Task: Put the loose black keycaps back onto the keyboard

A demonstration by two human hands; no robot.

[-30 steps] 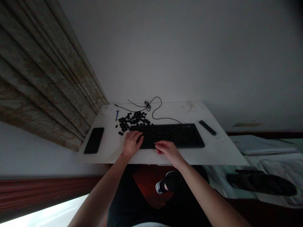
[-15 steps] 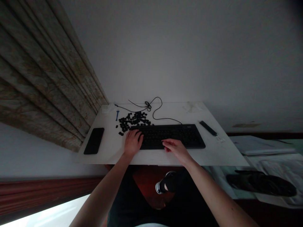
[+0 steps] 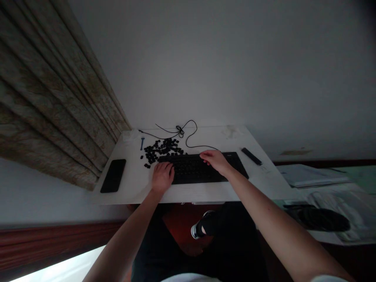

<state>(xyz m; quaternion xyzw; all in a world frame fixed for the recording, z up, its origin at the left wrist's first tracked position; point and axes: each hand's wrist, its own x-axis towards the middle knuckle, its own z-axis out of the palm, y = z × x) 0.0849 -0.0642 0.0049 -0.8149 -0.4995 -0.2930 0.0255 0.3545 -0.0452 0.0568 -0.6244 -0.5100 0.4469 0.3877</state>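
A black keyboard [image 3: 194, 172] lies on the white table, its cable running off toward the wall. My left hand [image 3: 163, 176] is wrapped over the keyboard's left end, with the fingers bent onto its keys area. Above the keyboard's back edge, right of its middle, my right hand [image 3: 214, 159] has thumb and fingers pinched together. Whatever is between those fingertips is too small to make out. Behind the keyboard's left part, many loose black keycaps [image 3: 164, 147] are strewn in a pile.
A black phone [image 3: 113, 175] lies at the table's left. Behind it is a small blue tool [image 3: 142, 143]. The bundled cable [image 3: 180, 131] sits near the wall, and a dark bar-shaped object [image 3: 251, 156] lies right of the keyboard. A curtain [image 3: 58, 98] hangs on the left.
My right hand has moved away from me, from over the keyboard's front keys to its back edge, still pinched. My left hand stays on the left end. The view has shifted slightly.
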